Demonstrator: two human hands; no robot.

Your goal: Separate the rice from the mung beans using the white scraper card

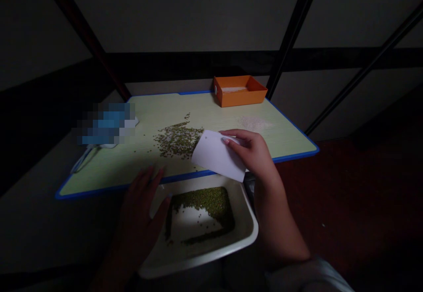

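My right hand [253,151] pinches a thin white plastic sheet [220,155], perhaps a flat scraper, with a small hole near one corner. The sheet's left edge meets a scattered heap of small green beans [178,140] on the table. Below the table's near edge sits a white basin [249,234] with more green beans [211,199] lying along its far and right sides. My left hand [142,208], in shadow, is at the basin's left side with fingers apart and the thumb over the rim. Whether it presses on the rim cannot be made out.
The pale green table [109,177] has a blue edge. At its back right stands an orange box [243,98] with something white inside. A pile of pale grains [253,122] lies in front of it. A blurred-out blue device [110,122] with a cable [82,157] lies at left.
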